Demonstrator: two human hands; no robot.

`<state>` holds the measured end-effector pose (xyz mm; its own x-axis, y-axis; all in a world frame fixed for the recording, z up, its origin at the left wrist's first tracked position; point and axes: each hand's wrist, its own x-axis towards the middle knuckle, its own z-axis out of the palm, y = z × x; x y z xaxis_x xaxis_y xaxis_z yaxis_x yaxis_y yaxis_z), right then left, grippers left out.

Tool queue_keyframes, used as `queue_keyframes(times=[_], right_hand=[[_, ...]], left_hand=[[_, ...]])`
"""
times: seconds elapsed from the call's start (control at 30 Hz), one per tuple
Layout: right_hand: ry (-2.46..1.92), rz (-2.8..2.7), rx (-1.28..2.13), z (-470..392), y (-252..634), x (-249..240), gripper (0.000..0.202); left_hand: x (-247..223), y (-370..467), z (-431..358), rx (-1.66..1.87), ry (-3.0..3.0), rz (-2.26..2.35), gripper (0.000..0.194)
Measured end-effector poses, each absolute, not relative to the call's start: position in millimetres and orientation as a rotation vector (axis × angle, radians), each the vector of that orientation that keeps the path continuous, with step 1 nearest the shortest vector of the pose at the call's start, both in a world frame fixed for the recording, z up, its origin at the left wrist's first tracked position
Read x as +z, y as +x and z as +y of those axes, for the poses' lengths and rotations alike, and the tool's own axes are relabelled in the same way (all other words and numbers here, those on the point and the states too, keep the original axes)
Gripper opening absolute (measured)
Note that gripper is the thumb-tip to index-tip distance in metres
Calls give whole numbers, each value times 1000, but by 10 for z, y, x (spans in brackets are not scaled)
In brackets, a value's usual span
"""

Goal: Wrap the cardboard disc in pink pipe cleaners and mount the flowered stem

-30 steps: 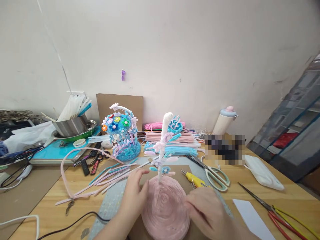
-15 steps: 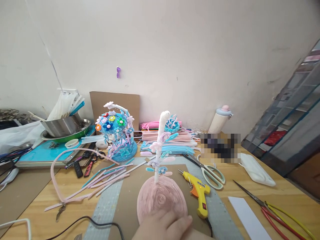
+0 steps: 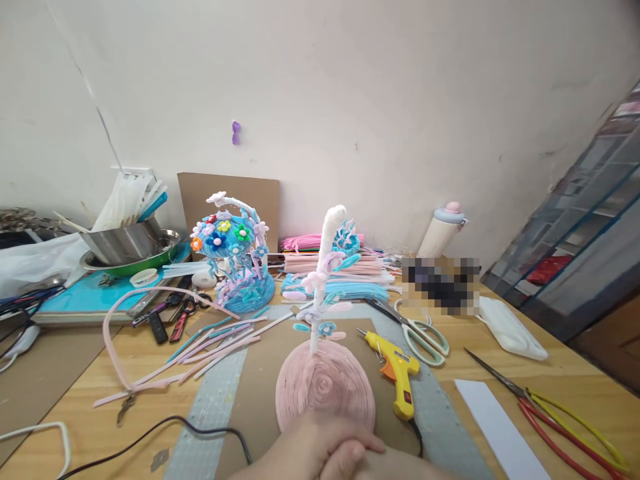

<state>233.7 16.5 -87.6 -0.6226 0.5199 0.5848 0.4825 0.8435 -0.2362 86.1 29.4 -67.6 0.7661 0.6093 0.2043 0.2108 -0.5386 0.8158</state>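
Though ridged, a round pink base (image 3: 325, 381)

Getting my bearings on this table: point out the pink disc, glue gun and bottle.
Pink disc (image 3: 325, 383), head view: middle of its coiled face.
Glue gun (image 3: 401, 372), head view: yellow body near the handle.
Bottle (image 3: 438, 235), head view: cream side below the lid.
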Motion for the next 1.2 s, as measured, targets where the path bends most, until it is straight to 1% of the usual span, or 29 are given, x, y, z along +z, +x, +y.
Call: queue_keyframes(times=[0.1,0.17,0.2,0.27,0.3,0.33,0.4,0.53,0.6,0.67,0.73,0.83,0.93,1.07,1.2], right_hand=[[-516,-2335,28,185,2457,-732,23],[-401,-2222,-46,206,2614,-542,21],[-435,-2126,-71,231,2688,-422,24],[-550,-1842,-88,329,2786,-145,41],[-635,-1666,-29,404,2804,7,46],[-666,-1538,23,493,2804,166,45],[-727,-1476,63,692,2770,493,47],[-818,-1821,-88,1010,2670,1058,41],[-813,-1921,-120,1079,2619,1231,34],[-816,-1953,-125,1095,2568,1319,23],[-830,-1970,-144,1083,2523,1349,16],[-843,-1985,-209,1051,2478,1356,14],[-853,-2009,-263,1024,2457,1370,13],[-904,-1995,-275,1002,2443,1396,15],[-919,-1970,-281,998,2449,1396,8]], left_hand=[[-604,748,298,701,2124,835,42],[-623,655,343,976,2141,1077,30],[-622,611,379,1175,2111,1202,23],[-551,546,470,1558,1949,1416,18],[-475,526,525,1667,1878,1483,19],[-375,516,584,1707,1836,1526,21],[-143,519,715,1690,1826,1568,25],[208,579,985,1436,2007,1422,41],[282,615,1080,1306,2045,1355,49],[336,648,1128,1222,2073,1315,51],[408,673,1135,1171,2099,1295,49],[575,703,1120,1123,2107,1296,44],[754,733,1132,1103,2067,1271,35],[909,763,1192,1087,2057,1283,28],[1000,753,1254,1044,2123,1274,23]])
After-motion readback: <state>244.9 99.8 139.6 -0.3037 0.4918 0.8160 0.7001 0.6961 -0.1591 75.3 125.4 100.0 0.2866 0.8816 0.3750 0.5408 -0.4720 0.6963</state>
